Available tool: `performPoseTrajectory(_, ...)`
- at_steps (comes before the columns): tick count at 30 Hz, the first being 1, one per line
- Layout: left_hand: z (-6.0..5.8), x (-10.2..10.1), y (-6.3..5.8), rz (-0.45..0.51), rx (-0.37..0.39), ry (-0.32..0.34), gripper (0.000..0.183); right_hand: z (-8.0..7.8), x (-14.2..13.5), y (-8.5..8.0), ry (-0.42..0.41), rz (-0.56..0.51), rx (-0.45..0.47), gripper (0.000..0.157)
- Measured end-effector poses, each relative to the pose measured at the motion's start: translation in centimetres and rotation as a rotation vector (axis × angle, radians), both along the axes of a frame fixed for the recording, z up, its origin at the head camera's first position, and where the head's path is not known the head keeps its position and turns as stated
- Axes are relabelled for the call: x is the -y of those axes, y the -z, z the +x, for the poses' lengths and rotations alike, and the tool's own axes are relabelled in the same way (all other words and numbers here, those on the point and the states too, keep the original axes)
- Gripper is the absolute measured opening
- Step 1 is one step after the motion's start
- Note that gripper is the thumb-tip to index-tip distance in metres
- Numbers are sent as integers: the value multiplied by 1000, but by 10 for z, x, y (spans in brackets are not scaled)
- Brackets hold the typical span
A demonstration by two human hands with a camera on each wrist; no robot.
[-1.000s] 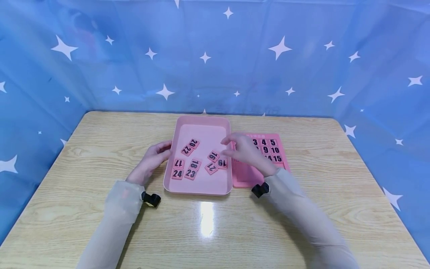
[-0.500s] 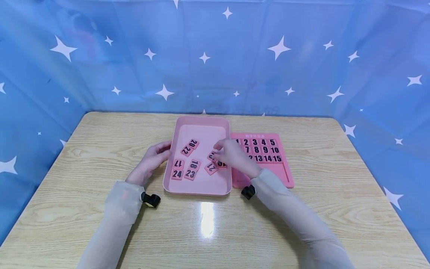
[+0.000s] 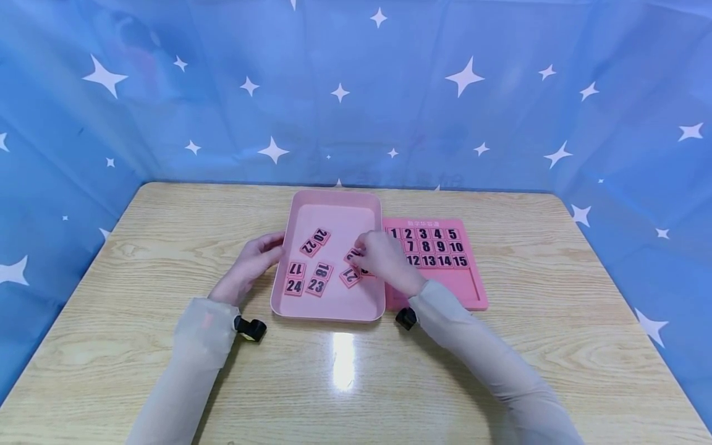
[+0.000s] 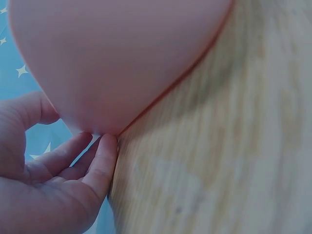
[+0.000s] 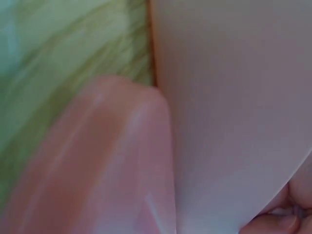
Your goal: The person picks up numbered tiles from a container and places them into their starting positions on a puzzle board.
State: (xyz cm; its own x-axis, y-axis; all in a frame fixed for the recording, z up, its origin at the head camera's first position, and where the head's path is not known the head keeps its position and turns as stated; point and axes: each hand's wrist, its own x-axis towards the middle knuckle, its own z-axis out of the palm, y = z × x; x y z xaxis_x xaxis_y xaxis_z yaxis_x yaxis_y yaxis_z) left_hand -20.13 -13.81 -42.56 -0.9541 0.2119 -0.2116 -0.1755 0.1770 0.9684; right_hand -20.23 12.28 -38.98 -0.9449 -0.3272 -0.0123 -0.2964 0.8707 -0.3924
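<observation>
Because your right hand [image 3: 387, 259] covers part of it, the small pink square tile with black digits [image 3: 351, 256] at your fingertips reads only in part; it lies askew in the right half of the pale pink, plastic-looking rectangular tray [image 3: 334, 213]. Just below it sits the slanted 21 tile [image 3: 350, 277], so the step in hand looks to be taking up one tile from this cluster. The next move likely calls for a pinch on that tile's edges, without dragging its neighbours along. Your right hand reaches over the tray's right wall, thumb and forefinger close together and pointing left; whether they pinch the tile, you cannot tell from either view. Your left hand [image 3: 247, 267] lies along the tray's outer left wall, fingers extended and tips touching it, which probably steadies it. Farther left inside, the 20 tile [image 3: 320, 237] stands above the pairs lower down. Just beyond the tray's right side lies the deeper pink rectangular number board [image 3: 453, 285], with rows of tiles up to 15, all on the pale wood-grain table [image 3: 534, 266]
</observation>
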Motion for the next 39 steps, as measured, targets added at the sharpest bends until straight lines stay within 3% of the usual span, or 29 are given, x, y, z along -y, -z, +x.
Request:
performPoseTrajectory(17, 0, 0, 1, 2, -29, 10, 49, 0, 9, 0, -17, 166, -6, 27)
performPoseTrajectory(25, 1, 0, 0, -9, -23, 4, 49, 1, 1, -3, -45, 15, 7, 25)
performPoseTrajectory(32, 1, 0, 0, -16, -20, 8, 49, 9, -14, -14, -78, -141, 17, 40)
performPoseTrajectory(39, 1, 0, -1, -11, -24, 12, 49, 18, -39, -20, -146, -244, -61, 31)
